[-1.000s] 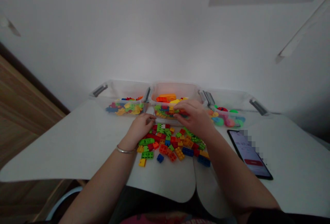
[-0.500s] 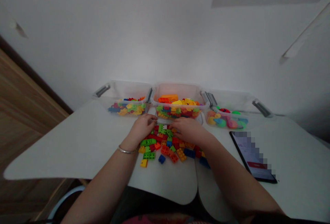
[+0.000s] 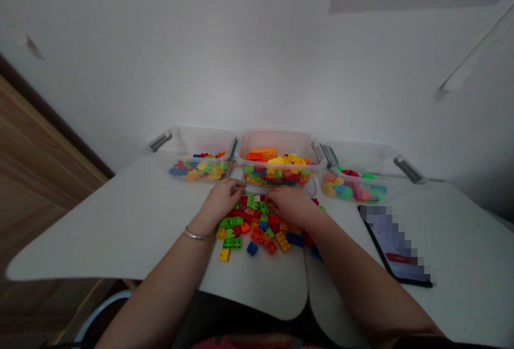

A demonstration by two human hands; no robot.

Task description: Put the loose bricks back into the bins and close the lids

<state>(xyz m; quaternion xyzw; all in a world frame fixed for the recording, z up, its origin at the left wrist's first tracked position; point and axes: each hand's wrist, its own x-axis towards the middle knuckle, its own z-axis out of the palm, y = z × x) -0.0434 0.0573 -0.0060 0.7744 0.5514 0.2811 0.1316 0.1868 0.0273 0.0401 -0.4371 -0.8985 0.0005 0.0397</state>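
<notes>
Colourful building blocks [image 3: 257, 234] lie in a loose pile on the white table [image 3: 120, 226]. At the pile's far left edge is my left hand [image 3: 225, 196], its fingers bent and apart, with nothing visible between them. My right hand [image 3: 291, 204] rests over the far right part of the pile; its fingers are curled down among the blocks, and whether they grip one is hidden. Just beyond my hands is a clear bin [image 3: 281, 164] of mixed blocks with orange and yellow pieces on top.
To the left is a second clear bin [image 3: 201, 161] of blocks. A third clear bin [image 3: 353, 183] on the right holds round, coloured toys. A tablet or phone [image 3: 395, 247] lies at the right. Behind the bins rises a white wall [image 3: 241, 44].
My right hand and forearm have shifted slightly to the left, uncovering a few blocks by the wrist. The left hand has hardly moved.
</notes>
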